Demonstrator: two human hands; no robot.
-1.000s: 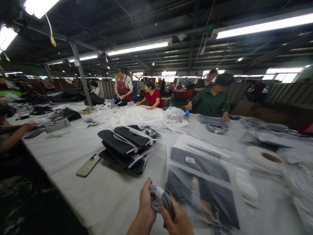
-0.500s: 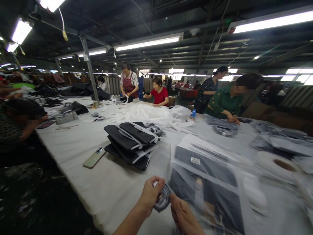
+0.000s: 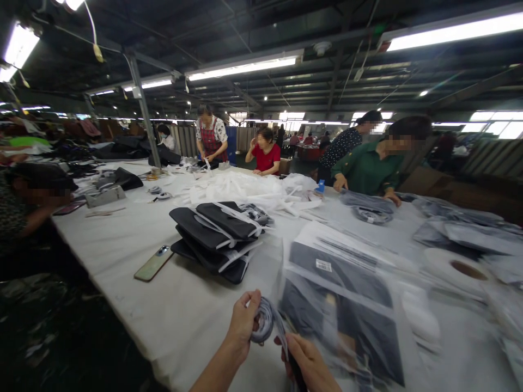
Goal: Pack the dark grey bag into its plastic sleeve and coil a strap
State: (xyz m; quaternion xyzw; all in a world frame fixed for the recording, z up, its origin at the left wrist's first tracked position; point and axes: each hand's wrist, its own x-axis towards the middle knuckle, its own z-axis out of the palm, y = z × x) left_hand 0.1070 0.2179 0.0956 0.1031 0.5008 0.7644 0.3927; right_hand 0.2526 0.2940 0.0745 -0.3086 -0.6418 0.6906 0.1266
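Fingers [image 3: 249,305] of the left hand [image 3: 242,325] are curled around a small grey coil of strap [image 3: 263,324], pinching it from the left, while the right hand [image 3: 307,363] just beside it pinches the strap's loose end, which runs down from the coil into that hand; the coil hangs just above the near edge of the white desk [image 3: 143,234]. Right of the fingers, almost touching the coil, lies a blurred stack of clear bags with dark folded goods [image 3: 339,294]; a roll of white tape [image 3: 453,269] sits farther right. Beyond the fingers is a pile of black padded pieces with white straps [image 3: 216,237], and to the left of that a phone [image 3: 153,264] lies flat. Far beyond, a heap of white strapping [image 3: 241,188] sits among several people [image 3: 363,169] working at the far side
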